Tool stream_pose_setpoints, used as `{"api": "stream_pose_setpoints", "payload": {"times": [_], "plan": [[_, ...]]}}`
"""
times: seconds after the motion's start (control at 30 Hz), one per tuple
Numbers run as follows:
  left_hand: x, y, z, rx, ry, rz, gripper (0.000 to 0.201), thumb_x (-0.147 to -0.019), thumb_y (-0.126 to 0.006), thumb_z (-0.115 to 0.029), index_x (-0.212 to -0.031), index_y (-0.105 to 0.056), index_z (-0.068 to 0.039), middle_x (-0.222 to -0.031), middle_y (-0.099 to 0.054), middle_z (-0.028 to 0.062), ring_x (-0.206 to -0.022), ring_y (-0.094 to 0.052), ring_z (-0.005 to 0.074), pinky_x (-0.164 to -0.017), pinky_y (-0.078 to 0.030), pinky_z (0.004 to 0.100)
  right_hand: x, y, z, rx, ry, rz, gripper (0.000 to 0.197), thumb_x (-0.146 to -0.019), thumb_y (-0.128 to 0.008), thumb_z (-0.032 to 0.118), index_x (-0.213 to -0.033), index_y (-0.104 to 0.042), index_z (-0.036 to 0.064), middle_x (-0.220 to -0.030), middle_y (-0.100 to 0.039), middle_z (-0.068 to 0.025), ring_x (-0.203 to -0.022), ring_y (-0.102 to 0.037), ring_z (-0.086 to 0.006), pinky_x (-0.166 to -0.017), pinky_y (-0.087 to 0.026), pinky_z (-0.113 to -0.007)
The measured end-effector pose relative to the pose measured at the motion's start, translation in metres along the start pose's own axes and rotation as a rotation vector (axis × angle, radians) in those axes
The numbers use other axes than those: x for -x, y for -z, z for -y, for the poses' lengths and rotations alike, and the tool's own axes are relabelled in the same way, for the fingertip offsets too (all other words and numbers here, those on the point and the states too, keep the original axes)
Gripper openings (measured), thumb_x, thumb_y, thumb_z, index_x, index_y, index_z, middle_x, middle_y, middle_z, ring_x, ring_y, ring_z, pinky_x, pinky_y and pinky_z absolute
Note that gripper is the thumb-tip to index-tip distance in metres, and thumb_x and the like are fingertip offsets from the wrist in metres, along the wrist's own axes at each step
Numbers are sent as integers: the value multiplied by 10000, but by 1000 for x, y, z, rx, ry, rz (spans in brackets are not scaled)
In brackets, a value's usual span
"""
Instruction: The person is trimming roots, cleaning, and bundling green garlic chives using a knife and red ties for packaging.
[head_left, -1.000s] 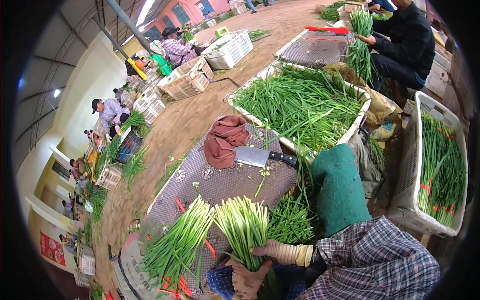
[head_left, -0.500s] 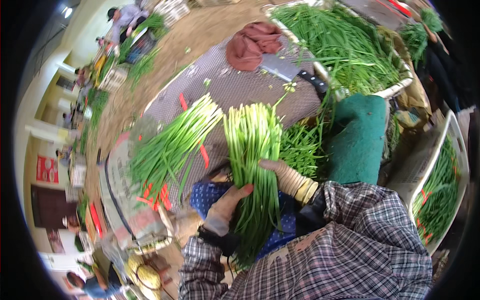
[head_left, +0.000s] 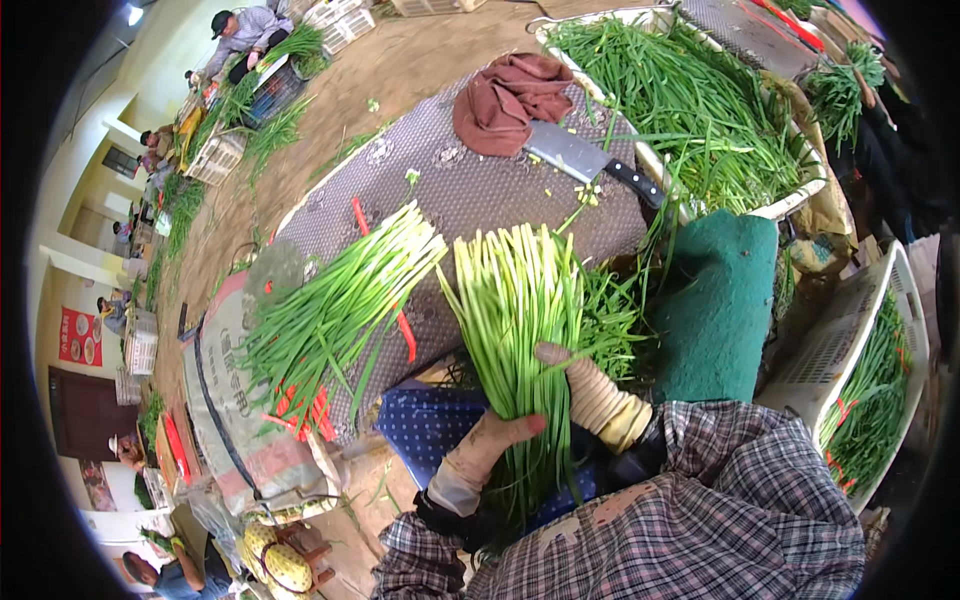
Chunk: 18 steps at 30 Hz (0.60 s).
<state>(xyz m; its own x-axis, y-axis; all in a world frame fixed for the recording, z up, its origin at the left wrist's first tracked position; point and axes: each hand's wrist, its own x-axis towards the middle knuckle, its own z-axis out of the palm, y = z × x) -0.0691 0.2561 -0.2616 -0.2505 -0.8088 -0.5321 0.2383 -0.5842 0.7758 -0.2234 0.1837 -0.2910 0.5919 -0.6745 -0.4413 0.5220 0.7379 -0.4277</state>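
A thick bunch of garlic chives (head_left: 515, 310) stands upright before me, pale cut ends away from me and green leaves hanging over my lap. My left hand (head_left: 487, 455) grips it low on the left, thumb across the leaves. My right hand (head_left: 590, 398), in a ribbed glove, wraps its right side a little higher. To the left, a second bunch of chives (head_left: 345, 290) lies on the mesh-covered table (head_left: 430, 150), with red ties (head_left: 405, 335) beneath and beside it. Beyond the held bunch rest a wide-bladed cleaver (head_left: 570, 150) with a black handle and a brown cloth (head_left: 510, 100).
A white crate (head_left: 800, 205) heaped with loose greens stands at the far right. Close on my right are a green padded block (head_left: 715, 300) and another crate (head_left: 805, 375) with tied bunches. A printed sack (head_left: 225, 390) hangs at the table's left. Other people work at the far left.
The held bunch and both hands have shifted slightly right and lower in the view. Its cut ends now fan out wider. The second bunch, cleaver and cloth stay in place on the table.
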Motion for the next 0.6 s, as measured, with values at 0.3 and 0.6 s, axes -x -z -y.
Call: {"api": "stream_pose_setpoints", "payload": {"times": [0.3,0.6], "plan": [[-5,-35,9,337,48,-109,549,-707,-769,-87,-1208,-547,-44,-1071,-605,32,-988,-562,157,-885,-441,291,-5,-14,-2,133,166,-75,497,-836,-702,313,-1204,-559,12,-1050,-645,-80,-892,-616,-171,-800,-507,-307],[-10,1,-35,-228,-75,-168,416,-702,-749,2,-1090,-599,-1,-1014,-655,81,-898,-618,172,-831,-502,287,8,-33,171,1867,-310,346,674,-801,-669,542,-1226,-586,27,-1122,-646,-192,-1023,-630,-284,-911,-483,-330]]}}
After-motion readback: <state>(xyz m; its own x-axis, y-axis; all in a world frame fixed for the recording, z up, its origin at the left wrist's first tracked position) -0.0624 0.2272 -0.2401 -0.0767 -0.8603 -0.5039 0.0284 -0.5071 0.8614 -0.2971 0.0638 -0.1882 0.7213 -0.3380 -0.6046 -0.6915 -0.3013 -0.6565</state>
